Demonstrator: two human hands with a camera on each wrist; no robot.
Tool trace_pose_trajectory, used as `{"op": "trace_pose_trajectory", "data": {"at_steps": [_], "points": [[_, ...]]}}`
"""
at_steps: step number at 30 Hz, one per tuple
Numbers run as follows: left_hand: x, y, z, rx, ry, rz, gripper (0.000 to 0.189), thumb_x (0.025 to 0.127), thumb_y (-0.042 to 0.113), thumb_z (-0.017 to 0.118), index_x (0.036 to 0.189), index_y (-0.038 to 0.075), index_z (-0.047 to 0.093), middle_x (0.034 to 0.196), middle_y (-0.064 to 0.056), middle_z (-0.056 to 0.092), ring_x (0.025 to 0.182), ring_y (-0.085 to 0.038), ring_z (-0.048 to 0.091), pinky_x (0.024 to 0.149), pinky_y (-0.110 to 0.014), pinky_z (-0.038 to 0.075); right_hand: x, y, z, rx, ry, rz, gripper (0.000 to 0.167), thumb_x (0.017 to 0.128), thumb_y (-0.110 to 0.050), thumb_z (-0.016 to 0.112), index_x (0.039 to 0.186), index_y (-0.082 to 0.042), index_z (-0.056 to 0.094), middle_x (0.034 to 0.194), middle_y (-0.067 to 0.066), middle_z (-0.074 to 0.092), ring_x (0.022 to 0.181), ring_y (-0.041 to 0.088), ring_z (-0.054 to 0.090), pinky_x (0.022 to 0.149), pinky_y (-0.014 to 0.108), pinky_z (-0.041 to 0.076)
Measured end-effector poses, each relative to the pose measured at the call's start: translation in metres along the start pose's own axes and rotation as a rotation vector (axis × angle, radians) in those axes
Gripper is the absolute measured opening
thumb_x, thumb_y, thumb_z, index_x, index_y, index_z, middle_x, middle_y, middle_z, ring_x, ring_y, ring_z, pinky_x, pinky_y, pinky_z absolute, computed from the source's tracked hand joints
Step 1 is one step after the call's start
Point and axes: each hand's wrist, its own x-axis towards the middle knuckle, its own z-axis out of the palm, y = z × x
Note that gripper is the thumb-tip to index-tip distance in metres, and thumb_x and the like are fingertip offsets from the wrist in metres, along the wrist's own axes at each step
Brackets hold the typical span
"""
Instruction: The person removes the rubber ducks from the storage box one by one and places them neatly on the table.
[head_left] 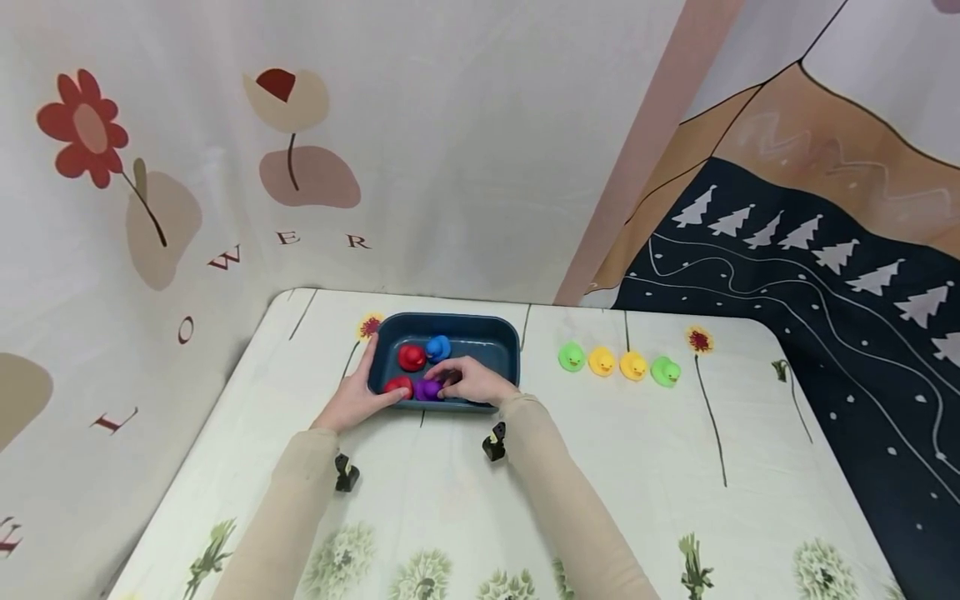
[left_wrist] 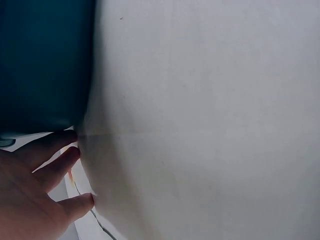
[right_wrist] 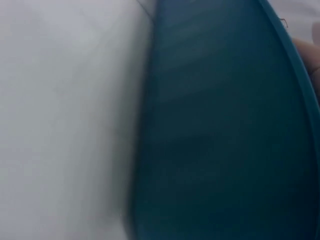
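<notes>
A dark blue tray [head_left: 491, 333] holds small toy ducks. Inside are a red duck [head_left: 411, 357], a blue duck [head_left: 438, 348], another red duck [head_left: 399, 386] by the front wall and a purple duck [head_left: 427, 390]. My left hand [head_left: 356, 400] spans the tray's front left corner, its thumb along the front rim. In the left wrist view, the straight, spread fingers [left_wrist: 55, 167] lie along the tray's side. My right hand [head_left: 476, 382] reaches over the front rim and pinches the purple duck, its fingers partly covering it. The right wrist view shows mostly the tray's outer wall [right_wrist: 215, 125].
To the right of the tray, a green duck [head_left: 572, 357], two yellow ducks [head_left: 602, 361] and another green duck [head_left: 665, 372] stand in a row. The white table cloth [head_left: 750, 400] has printed flowers. A printed curtain [head_left: 450, 167] hangs behind the table.
</notes>
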Motion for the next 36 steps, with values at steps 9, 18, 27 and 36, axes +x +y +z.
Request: {"op": "trace_pose_trajectory", "data": {"at_steps": [9, 18, 27, 36], "points": [[0.001, 0.001, 0.000, 0.000, 0.002, 0.004, 0.112, 0.083, 0.049, 0.073, 0.155, 0.028, -0.010, 0.151, -0.029, 0.025, 0.125, -0.052, 0.041, 0.097, -0.066, 0.035, -0.002, -0.003, 0.003, -0.058, 0.000, -0.015, 0.026, 0.088, 0.001, 0.067, 0.113, -0.004, 0.068, 0.102, 0.005, 0.063, 0.085, 0.013, 0.059, 0.078, 0.022, 0.049], [0.000, 0.000, 0.000, -0.010, 0.002, 0.003, 0.112, 0.082, 0.052, 0.072, 0.155, 0.028, -0.009, 0.152, -0.029, 0.024, 0.127, -0.053, 0.039, 0.098, -0.067, 0.034, -0.003, -0.002, 0.003, -0.052, 0.093, 0.006, 0.024, 0.086, -0.004, 0.072, 0.110, -0.008, 0.070, 0.101, 0.001, 0.062, 0.081, 0.013, 0.057, 0.071, 0.023, 0.049], [0.000, 0.001, 0.001, -0.001, -0.010, -0.016, 0.112, 0.082, 0.054, 0.071, 0.155, 0.030, -0.011, 0.153, -0.028, 0.022, 0.128, -0.052, 0.037, 0.098, -0.067, 0.034, -0.013, -0.004, 0.002, 0.011, 0.181, -0.047, 0.025, 0.087, -0.006, 0.072, 0.111, -0.009, 0.069, 0.100, 0.002, 0.062, 0.084, 0.018, 0.059, 0.071, 0.024, 0.050], [-0.002, 0.003, -0.001, -0.004, -0.003, -0.026, 0.111, 0.083, 0.051, 0.072, 0.155, 0.030, -0.010, 0.153, -0.028, 0.022, 0.129, -0.052, 0.035, 0.098, -0.066, 0.033, -0.024, -0.012, -0.005, 0.046, 0.228, -0.063, 0.026, 0.088, -0.011, 0.072, 0.113, -0.010, 0.069, 0.102, 0.002, 0.064, 0.086, 0.018, 0.058, 0.072, 0.027, 0.050]]}}
